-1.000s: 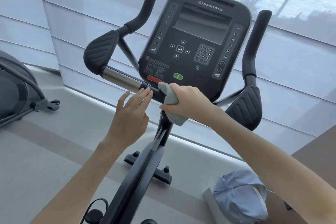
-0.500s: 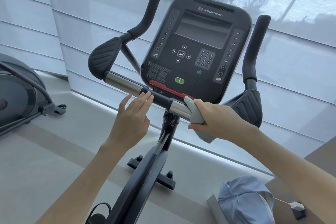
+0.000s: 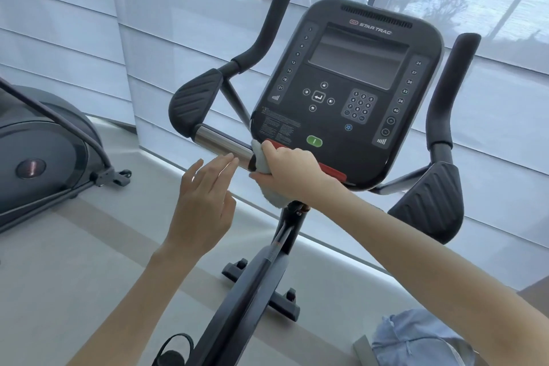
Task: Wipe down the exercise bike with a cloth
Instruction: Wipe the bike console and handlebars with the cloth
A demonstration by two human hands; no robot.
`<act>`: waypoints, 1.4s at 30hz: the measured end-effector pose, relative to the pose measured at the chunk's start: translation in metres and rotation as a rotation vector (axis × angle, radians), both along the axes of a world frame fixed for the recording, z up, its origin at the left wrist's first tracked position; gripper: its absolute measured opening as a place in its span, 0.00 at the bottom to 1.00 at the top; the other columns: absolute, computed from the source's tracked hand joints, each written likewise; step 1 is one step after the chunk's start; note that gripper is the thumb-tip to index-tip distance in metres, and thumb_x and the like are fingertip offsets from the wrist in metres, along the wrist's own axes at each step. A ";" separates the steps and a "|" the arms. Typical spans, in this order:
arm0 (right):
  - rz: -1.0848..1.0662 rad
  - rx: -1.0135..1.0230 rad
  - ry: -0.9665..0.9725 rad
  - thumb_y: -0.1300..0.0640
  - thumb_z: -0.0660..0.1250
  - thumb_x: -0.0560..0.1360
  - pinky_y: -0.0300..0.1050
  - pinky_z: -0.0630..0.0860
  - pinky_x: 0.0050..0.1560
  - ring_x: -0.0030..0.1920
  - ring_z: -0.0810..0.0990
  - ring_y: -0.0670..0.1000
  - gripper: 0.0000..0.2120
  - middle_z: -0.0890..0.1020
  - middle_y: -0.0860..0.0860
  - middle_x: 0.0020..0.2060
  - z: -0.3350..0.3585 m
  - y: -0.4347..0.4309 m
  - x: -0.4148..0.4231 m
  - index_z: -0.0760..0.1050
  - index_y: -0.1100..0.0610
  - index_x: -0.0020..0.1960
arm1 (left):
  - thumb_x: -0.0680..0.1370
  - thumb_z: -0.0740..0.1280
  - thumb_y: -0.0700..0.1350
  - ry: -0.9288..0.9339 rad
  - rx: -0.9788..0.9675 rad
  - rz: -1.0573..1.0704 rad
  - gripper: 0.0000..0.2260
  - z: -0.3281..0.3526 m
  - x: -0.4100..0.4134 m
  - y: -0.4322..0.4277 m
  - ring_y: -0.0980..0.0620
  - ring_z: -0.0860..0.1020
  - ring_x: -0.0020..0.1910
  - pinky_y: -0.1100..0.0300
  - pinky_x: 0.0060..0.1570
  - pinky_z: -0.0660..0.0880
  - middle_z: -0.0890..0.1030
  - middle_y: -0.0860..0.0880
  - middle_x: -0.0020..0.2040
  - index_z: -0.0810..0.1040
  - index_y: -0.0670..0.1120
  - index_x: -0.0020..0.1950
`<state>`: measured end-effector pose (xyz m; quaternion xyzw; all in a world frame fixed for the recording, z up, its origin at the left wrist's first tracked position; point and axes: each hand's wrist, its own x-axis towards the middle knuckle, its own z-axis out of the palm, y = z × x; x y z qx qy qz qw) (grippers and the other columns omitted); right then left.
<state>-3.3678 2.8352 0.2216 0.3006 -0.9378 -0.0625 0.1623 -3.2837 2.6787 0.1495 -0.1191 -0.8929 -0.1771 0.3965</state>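
Note:
The black exercise bike has a console above a crossbar with a chrome handlebar section on the left. My right hand grips a pale grey cloth wrapped round the bar just below the console's lower left corner; a flap of cloth hangs beneath the hand. My left hand is flat with straight fingers, its fingertips at the right end of the chrome section, just left of the cloth. It holds nothing. The bike's frame runs down between my arms.
Another grey exercise machine stands at the left on the floor. A light blue cap lies at the lower right. Window blinds close off the space behind the bike. Black padded grips stick out on both sides.
My right hand slid the cloth along the bar, out to the right half a second ago and now back left beside the chrome section. My left hand stayed near the bar.

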 end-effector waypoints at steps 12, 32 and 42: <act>-0.105 -0.148 -0.554 0.26 0.56 0.67 0.47 0.74 0.43 0.43 0.78 0.51 0.26 0.79 0.48 0.42 0.024 0.040 -0.005 0.67 0.44 0.54 | 0.73 0.62 0.37 -0.048 0.017 -0.027 0.21 -0.002 0.015 0.008 0.45 0.71 0.66 0.44 0.69 0.63 0.75 0.41 0.65 0.73 0.38 0.66; -0.008 0.278 0.166 0.43 0.69 0.71 0.46 0.70 0.35 0.38 0.77 0.55 0.34 0.78 0.55 0.45 0.007 0.117 0.076 0.65 0.61 0.68 | 0.69 0.72 0.37 -0.136 -0.142 -0.102 0.27 0.006 0.000 0.048 0.44 0.73 0.66 0.40 0.66 0.66 0.74 0.41 0.67 0.72 0.38 0.68; 0.012 0.113 0.014 0.42 0.64 0.74 0.46 0.66 0.31 0.36 0.74 0.55 0.25 0.75 0.54 0.44 0.004 0.030 0.019 0.62 0.57 0.62 | 0.76 0.56 0.42 -0.048 -0.001 -0.072 0.22 0.008 -0.001 0.032 0.45 0.71 0.68 0.44 0.70 0.62 0.73 0.42 0.68 0.69 0.38 0.70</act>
